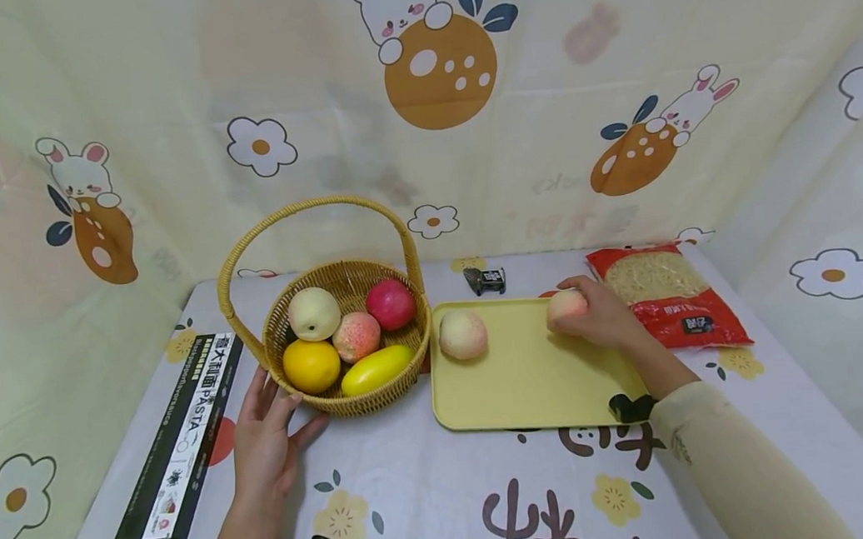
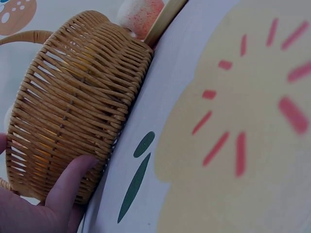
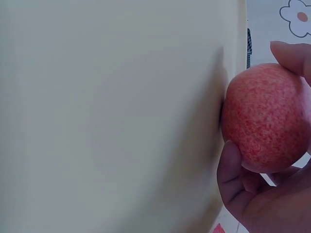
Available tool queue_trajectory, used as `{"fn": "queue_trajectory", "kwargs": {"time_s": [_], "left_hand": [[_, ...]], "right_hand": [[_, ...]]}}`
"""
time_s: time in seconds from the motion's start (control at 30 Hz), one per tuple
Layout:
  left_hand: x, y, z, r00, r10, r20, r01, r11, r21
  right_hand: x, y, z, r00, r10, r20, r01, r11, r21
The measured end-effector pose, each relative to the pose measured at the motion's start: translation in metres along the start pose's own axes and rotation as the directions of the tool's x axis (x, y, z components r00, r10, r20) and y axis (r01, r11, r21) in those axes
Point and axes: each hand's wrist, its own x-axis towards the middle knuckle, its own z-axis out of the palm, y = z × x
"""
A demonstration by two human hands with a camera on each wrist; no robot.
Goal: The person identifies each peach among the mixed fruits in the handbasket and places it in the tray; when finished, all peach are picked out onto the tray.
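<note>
My right hand (image 1: 599,318) grips a pinkish-red peach (image 3: 267,118) between thumb and fingers, at the far right part of the yellow tray (image 1: 530,388). A paler peach (image 1: 463,335) sits on the tray's left side. My left hand (image 1: 263,440) rests against the lower left wall of the wicker basket (image 2: 73,97), fingers fairly straight and thumb spread along the weave. Inside the basket lie a pale round fruit (image 1: 314,313), an orange (image 1: 311,366), a speckled peach (image 1: 357,337), a dark red fruit (image 1: 390,305) and a long yellow fruit (image 1: 377,370).
Left of the basket lies a long black-and-white pasta box (image 1: 180,437). A red bag with tan contents (image 1: 670,296) is at the right, beyond my right forearm. Behind the tray stands a small black item (image 1: 486,281). The basket's tall handle (image 1: 314,202) arches up, and a printed curtain hangs behind.
</note>
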Motion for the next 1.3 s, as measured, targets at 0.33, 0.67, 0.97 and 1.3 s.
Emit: {"fn": "queue_trajectory", "kwargs": {"time_s": [0.33,0.67,0.97,1.3], "left_hand": [[0.000,0.000,-0.001,1.000,-0.012,-0.012,0.012,1.000,0.002],[-0.001,0.001,-0.002,1.000,-0.006,-0.011,0.006,1.000,0.010],[0.000,0.002,-0.002,1.000,-0.007,-0.004,0.007,1.000,0.009],[0.000,0.002,0.000,1.000,-0.006,-0.004,0.006,1.000,0.012]], "right_hand": [[-0.008,-0.002,-0.004,0.999,-0.047,0.008,0.047,0.999,0.011],[-0.021,-0.001,-0.009,0.994,-0.110,-0.015,0.109,0.993,-0.037],[-0.039,-0.007,-0.020,0.998,-0.060,-0.028,0.059,0.997,-0.051],[-0.065,-0.016,-0.020,0.979,-0.161,-0.125,0.151,0.985,-0.082]]}}
